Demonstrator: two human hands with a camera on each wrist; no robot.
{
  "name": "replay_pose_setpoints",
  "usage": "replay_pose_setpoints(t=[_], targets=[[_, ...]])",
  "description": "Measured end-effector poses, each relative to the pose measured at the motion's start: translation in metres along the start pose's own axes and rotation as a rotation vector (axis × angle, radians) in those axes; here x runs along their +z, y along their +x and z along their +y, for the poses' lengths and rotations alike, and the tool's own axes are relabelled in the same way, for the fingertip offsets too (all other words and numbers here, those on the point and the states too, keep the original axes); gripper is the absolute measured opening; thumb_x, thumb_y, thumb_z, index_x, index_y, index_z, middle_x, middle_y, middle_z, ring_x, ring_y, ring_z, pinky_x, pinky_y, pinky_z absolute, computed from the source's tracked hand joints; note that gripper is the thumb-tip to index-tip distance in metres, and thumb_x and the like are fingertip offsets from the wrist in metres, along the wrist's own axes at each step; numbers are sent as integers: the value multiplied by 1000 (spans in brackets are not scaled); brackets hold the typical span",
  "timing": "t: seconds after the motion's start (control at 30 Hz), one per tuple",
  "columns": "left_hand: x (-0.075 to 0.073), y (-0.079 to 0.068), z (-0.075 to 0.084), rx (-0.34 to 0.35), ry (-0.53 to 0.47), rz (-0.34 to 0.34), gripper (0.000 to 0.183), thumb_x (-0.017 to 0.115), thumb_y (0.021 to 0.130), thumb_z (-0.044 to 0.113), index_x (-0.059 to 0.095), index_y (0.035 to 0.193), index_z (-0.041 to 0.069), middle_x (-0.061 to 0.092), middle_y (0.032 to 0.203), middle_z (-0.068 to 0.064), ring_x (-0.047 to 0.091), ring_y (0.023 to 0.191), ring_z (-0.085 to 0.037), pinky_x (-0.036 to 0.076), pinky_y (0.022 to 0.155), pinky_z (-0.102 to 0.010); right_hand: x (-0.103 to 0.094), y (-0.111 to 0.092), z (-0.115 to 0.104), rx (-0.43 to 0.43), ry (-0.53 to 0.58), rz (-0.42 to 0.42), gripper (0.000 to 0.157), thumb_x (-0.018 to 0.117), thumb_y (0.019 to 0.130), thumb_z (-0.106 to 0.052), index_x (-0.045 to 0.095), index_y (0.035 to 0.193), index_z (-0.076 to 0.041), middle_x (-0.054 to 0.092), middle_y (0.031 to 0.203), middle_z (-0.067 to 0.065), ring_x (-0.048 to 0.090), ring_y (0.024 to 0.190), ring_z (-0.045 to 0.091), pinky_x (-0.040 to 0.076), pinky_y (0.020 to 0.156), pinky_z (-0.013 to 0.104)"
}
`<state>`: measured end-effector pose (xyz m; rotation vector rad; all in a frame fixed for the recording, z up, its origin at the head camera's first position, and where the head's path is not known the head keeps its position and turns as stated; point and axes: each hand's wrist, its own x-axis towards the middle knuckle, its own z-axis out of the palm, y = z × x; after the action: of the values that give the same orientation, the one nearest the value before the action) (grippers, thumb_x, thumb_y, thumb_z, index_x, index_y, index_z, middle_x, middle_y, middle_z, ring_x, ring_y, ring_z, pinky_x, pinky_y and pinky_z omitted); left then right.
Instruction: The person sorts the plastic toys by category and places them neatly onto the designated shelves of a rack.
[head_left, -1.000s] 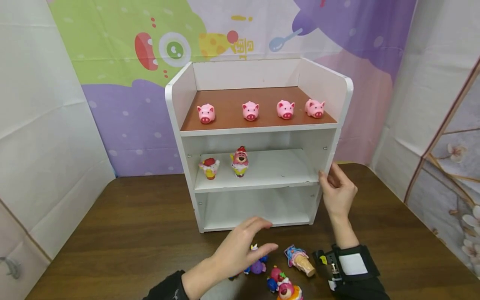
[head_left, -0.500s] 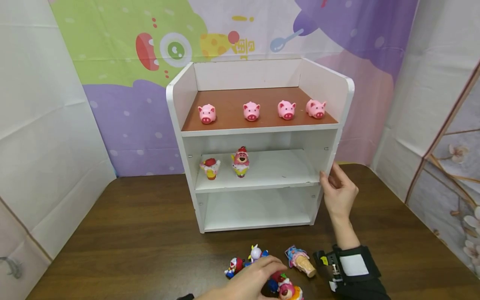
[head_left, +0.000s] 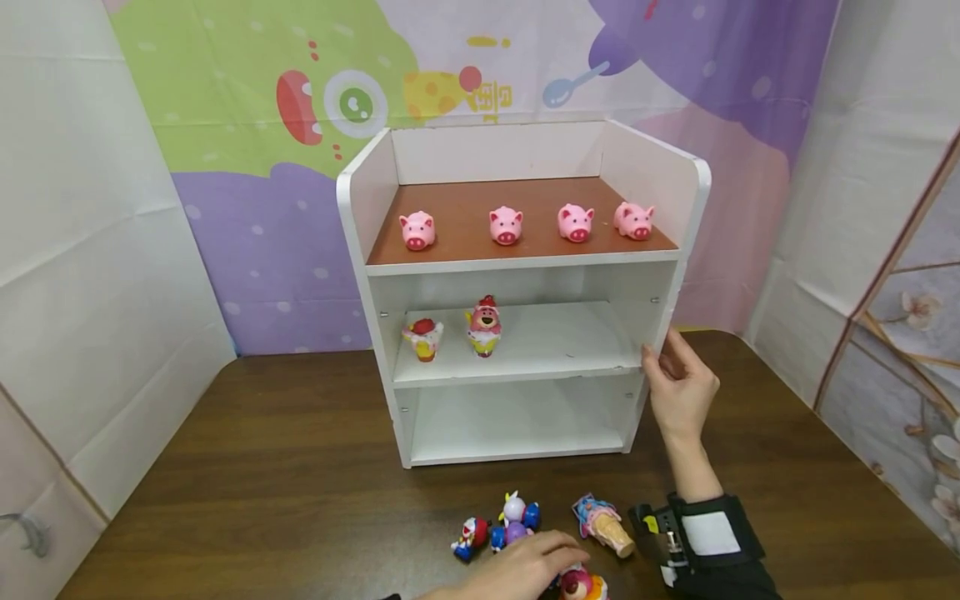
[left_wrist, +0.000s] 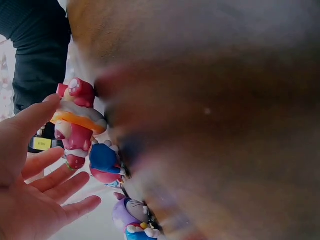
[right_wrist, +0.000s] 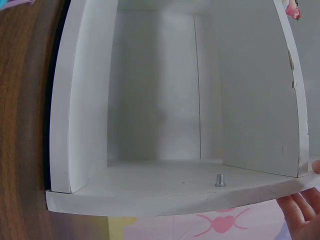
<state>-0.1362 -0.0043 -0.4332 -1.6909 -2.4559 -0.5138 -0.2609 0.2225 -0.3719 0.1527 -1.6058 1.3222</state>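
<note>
My left hand (head_left: 525, 571) reaches over the small toys at the table's front. In the left wrist view its spread fingers and thumb lie around a pink bear figurine (left_wrist: 77, 137) with an orange and white ring. A blue-and-red figurine (left_wrist: 105, 162) sits beside the bear, and a purple one (left_wrist: 129, 212) is lower down. My right hand (head_left: 681, 392) pinches the right side panel (head_left: 654, 312) of a white shelf unit, thumb at the front edge and fingers on the outer face. Only part of that hand shows in the right wrist view.
Several pink pigs (head_left: 506, 226) line the brown top shelf (head_left: 457, 196). The middle shelf (head_left: 562, 333) holds a bear figurine (head_left: 484, 327) and a red-topped cup-like figurine (head_left: 424, 339). An ice-cream-cone toy (head_left: 603, 525) and a red-and-blue figurine (head_left: 471, 537) lie on the table.
My left hand has come down from above the table and moved right, to the bear figurine. My right hand stays on the shelf's side panel.
</note>
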Motion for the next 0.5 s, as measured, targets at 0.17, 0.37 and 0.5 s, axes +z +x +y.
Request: replay_pose_setpoints(t=[0.17, 0.37, 0.5], targets=[[0, 2, 2, -7, -53, -11, 31, 60, 80, 18, 60, 109, 6, 57, 108, -8, 47, 101, -6, 40, 88, -12, 0, 0, -1, -10, 5, 0, 35, 65, 72, 2, 64, 107, -3, 62, 101, 26, 59, 77, 5, 47, 63, 7], [-3, 3, 4, -74, -122, -12, 25, 61, 80, 17, 64, 104, 9, 55, 103, -7, 44, 95, -3, 39, 81, -7, 0, 0, -2, 1, 17, 4, 35, 65, 72, 2, 64, 107, -3, 62, 100, 26, 60, 75, 5, 47, 62, 7], [-10, 0, 6, -103, -87, -2, 27, 67, 76, 25, 66, 100, 12, 53, 102, -4, 43, 94, -3, 38, 80, -7, 1, 1, 0, -1, 13, 3, 36, 65, 71, 3, 64, 107, -3, 63, 100, 26, 60, 74, 5, 47, 61, 7]])
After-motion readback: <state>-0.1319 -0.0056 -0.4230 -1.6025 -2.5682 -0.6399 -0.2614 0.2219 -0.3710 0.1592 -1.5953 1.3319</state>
